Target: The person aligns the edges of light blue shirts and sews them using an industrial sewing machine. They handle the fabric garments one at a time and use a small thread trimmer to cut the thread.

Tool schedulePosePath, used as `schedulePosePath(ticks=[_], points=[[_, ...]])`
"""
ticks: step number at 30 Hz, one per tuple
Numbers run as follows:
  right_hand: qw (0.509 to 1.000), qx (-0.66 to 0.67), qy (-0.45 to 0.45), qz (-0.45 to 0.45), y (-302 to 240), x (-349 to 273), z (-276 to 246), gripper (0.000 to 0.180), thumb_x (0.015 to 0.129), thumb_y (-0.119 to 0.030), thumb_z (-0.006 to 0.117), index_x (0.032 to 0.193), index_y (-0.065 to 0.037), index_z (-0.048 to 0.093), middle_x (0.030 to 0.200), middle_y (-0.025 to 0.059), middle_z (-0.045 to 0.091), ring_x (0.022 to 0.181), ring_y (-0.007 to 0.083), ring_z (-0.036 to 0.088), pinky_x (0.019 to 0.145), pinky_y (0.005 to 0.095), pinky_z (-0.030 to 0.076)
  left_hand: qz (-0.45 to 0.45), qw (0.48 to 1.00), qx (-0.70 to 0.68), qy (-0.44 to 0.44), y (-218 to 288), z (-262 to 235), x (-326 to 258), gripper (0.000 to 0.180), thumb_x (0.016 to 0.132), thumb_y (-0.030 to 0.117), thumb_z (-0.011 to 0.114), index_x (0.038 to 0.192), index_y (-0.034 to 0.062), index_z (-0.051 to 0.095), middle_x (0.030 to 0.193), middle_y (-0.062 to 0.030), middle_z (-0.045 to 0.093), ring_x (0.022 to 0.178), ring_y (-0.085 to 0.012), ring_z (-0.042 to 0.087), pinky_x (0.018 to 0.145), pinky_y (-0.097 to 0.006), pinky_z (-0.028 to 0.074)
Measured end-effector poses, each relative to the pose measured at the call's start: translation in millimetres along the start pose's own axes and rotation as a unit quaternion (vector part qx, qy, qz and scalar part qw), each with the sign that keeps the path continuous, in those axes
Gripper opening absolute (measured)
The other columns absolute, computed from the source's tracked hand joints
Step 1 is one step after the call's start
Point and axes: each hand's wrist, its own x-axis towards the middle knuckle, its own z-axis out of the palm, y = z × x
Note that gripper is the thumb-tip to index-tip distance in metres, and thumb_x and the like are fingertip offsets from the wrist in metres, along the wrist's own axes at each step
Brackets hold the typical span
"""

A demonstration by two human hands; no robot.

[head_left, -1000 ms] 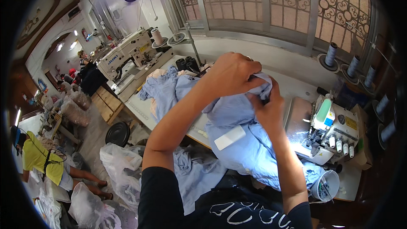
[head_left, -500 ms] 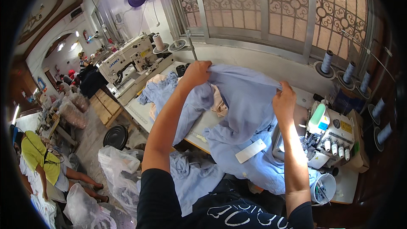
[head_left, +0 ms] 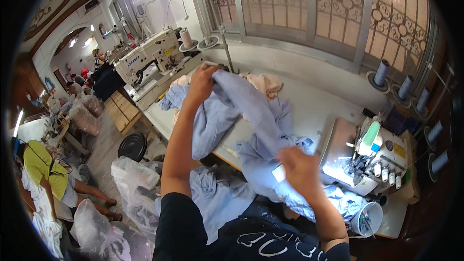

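A light blue fabric garment [head_left: 246,101] stretches diagonally across the worktable between my two hands. My left hand [head_left: 203,79] is closed on its upper end, near the back of the table. Lower and nearer to me, my right hand [head_left: 300,169] is slightly blurred and curled closed where the fabric's other end comes down; its fingertips are partly hidden. A white card [head_left: 279,173] lies on more blue cloth, partly covered by that hand. Further light blue cloth [head_left: 212,121] is heaped below my left forearm and spills over the table's front edge.
An overlock machine [head_left: 372,154] stands right of my right hand, with thread cones [head_left: 381,75] behind it. A bucket [head_left: 367,218] hangs at the near right. Another sewing machine [head_left: 150,63] is at the left back. Peach cloth [head_left: 265,85] lies behind. Plastic bags [head_left: 135,183] and a person [head_left: 46,174] are left.
My right hand has moved down and toward me, from the raised fabric edge to beside the white card. The spread fabric has narrowed into a diagonal strip. My left hand still grips its end.
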Motion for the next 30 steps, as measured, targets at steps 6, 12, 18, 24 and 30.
schedulePosePath(ticks=[6, 12, 18, 24, 30], points=[[0.973, -0.063, -0.212, -0.072, 16.8, -57.9, 96.7, 0.012, 0.071, -0.006, 0.055, 0.083, -0.005, 0.051, 0.070, 0.0113, 0.053, 0.060, 0.0323, 0.057, 0.048, 0.0408, 0.045, -0.168, 0.965, 0.043, -0.195, -35.2, -2.8, -152.3, 0.050, 0.072, -0.007, 0.042, 0.114, 0.0119, 0.061, 0.087, -0.0238, 0.063, 0.078, -0.0342, 0.063, 0.071, -0.040, 0.048], [0.951, -0.077, -0.299, -0.001, 51.9, -54.1, 96.7, 0.014, 0.078, -0.009, 0.050, 0.090, -0.002, 0.050, 0.077, 0.0198, 0.059, 0.067, 0.0406, 0.058, 0.060, 0.0512, 0.044, -0.373, 0.861, -0.125, -0.322, -22.5, -12.6, -144.9, 0.053, 0.073, -0.006, 0.038, 0.121, 0.0081, 0.057, 0.062, -0.0045, 0.058, 0.048, -0.0149, 0.054, 0.049, -0.031, 0.047], [0.994, 0.077, 0.058, -0.055, 74.0, 61.1, 68.9, 0.022, 0.092, -0.012, 0.046, 0.108, 0.002, 0.052, 0.091, 0.0199, 0.062, 0.075, 0.0351, 0.060, 0.067, 0.0396, 0.046, -0.343, 0.867, -0.359, -0.035, -42.9, 24.5, -65.0, 0.021, 0.088, 0.015, 0.048, 0.098, 0.0010, 0.060, 0.090, -0.0091, 0.064, 0.080, -0.0186, 0.062, 0.070, -0.031, 0.051], [0.964, 0.185, -0.067, 0.176, 16.8, -20.3, -32.6, 0.035, 0.091, -0.012, 0.049, 0.122, -0.001, 0.038, 0.067, 0.0103, 0.059, 0.058, 0.0227, 0.058, 0.058, 0.0322, 0.044, -0.118, 0.992, -0.029, -0.015, 32.4, 78.3, -81.4, 0.048, 0.079, 0.005, 0.058, 0.125, 0.0015, 0.045, 0.119, -0.0213, 0.054, 0.109, -0.0363, 0.052, 0.093, -0.039, 0.041], [0.584, 0.670, 0.060, 0.454, 21.2, -196.4, -25.5, 0.033, 0.086, -0.012, 0.059, 0.114, -0.003, 0.044, 0.079, 0.0155, 0.061, 0.061, 0.0155, 0.055, 0.057, 0.0242, 0.042, 0.028, 0.852, -0.408, -0.327, 202.0, 90.7, -150.0, 0.020, 0.075, 0.009, 0.065, 0.093, 0.0024, 0.062, 0.101, -0.0111, 0.058, 0.099, -0.0270, 0.053, 0.087, -0.034, 0.042]])
